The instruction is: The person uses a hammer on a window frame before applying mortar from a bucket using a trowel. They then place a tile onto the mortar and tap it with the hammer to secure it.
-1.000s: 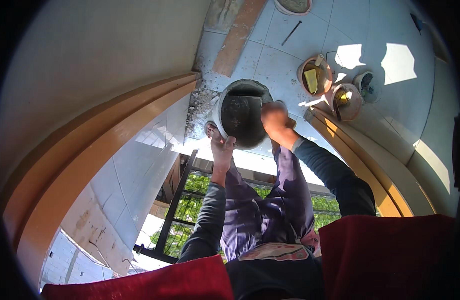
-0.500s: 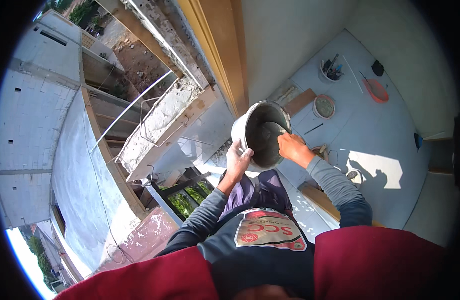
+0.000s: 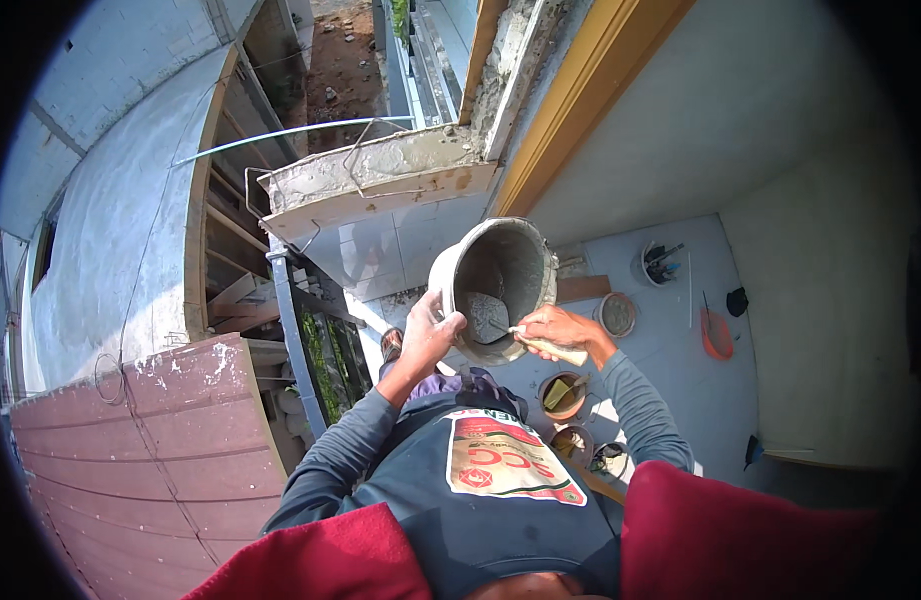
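Observation:
A grey, mortar-stained bucket point(image 3: 516, 262) is tilted in front of my body, its mouth facing up toward me. My left hand point(image 3: 428, 335) grips its near left rim, thumb over the edge. In my right hand point(image 3: 563, 333) is a trowel, its pale handle point(image 3: 569, 354) showing below the fingers at the right rim. The trowel's blade point(image 3: 486, 316) lies inside the bucket, smeared with grey mortar. How much mortar sits deeper in the bucket is hard to make out.
Ahead on the left runs a rough concrete ledge point(image 3: 381, 160) with bent wires and a thin pipe point(image 3: 291, 137). A yellow-brown frame point(image 3: 606, 85) edges the wall. On the tiled floor stand a tool bucket point(image 3: 645, 272), a mortar pail point(image 3: 616, 314), an orange-red basin point(image 3: 718, 335) and an open container point(image 3: 564, 398).
The view has swung to the right. The trowel has been drawn up, so its blade and handle now show. The left hand keeps its grip on the bucket rim.

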Demonstrator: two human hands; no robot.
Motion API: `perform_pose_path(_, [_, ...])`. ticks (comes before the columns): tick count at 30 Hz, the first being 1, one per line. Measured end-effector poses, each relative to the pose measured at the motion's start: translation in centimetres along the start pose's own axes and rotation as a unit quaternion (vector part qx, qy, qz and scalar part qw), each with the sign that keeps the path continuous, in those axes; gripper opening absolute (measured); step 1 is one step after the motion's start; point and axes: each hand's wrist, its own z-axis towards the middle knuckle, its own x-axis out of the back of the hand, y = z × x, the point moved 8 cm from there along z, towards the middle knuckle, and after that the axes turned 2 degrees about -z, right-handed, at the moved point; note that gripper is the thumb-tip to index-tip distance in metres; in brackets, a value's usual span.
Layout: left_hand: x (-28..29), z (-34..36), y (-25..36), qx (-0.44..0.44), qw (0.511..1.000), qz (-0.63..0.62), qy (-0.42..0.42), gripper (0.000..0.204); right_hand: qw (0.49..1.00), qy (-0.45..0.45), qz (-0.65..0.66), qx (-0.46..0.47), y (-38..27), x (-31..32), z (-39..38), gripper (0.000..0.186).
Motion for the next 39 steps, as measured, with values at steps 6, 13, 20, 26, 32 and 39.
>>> perform_pose_path(6, [6.1,-1.6,3.8,0.053,0.991,-0.121,-0.026,0.040,0.992,0.047,0.098,0.058,-3.8,-2.2,0.0,0.029])
perform_pose_path(13, [11.4,-0.6,4.5,0.081,0.984,-0.159,-0.022,0.044,0.991,0.133,0.004,0.020,-9.1,-3.0,0.3,0.029])
perform_pose_path(20, [14.4,0.4,4.6,0.076,0.979,-0.188,-0.022,0.035,0.988,0.137,0.073,0.024,-12.6,-4.4,0.0,0.030])
perform_pose_path(26, [15.9,1.2,4.1,0.077,0.978,-0.191,-0.018,0.033,0.978,0.085,0.176,0.075,-19.4,-5.4,-3.3,0.038])
perform_pose_path(32, [16.8,0.9,4.6,0.086,0.975,-0.205,-0.014,0.034,0.966,0.055,0.227,0.112,-28.1,-4.9,-6.5,0.038])
perform_pose_path(39, [15.8,0.5,5.2,0.110,0.965,-0.239,0.003,0.036,0.836,-0.163,0.455,0.260,-32.3,3.8,-7.9,0.047])
